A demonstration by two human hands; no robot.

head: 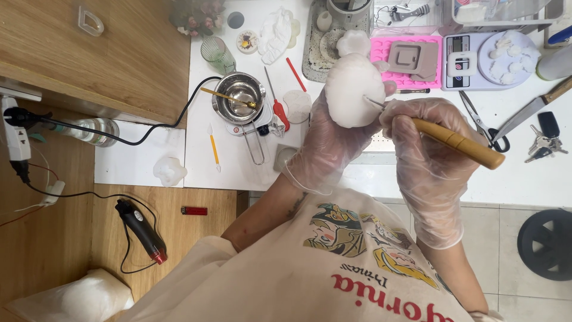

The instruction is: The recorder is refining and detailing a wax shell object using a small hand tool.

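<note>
My left hand, in a clear plastic glove, holds up a white rounded wax shape above the white table. My right hand, also gloved, grips a carving tool with a wooden handle; its thin metal tip touches the right side of the white shape. Both hands are raised over the table's near edge.
A small steel melting pot with a stick in it stands on the white table. Further right are a pink silicone mould, a digital scale, scissors and keys. A black heat gun and a red lighter lie on the wooden surface at left.
</note>
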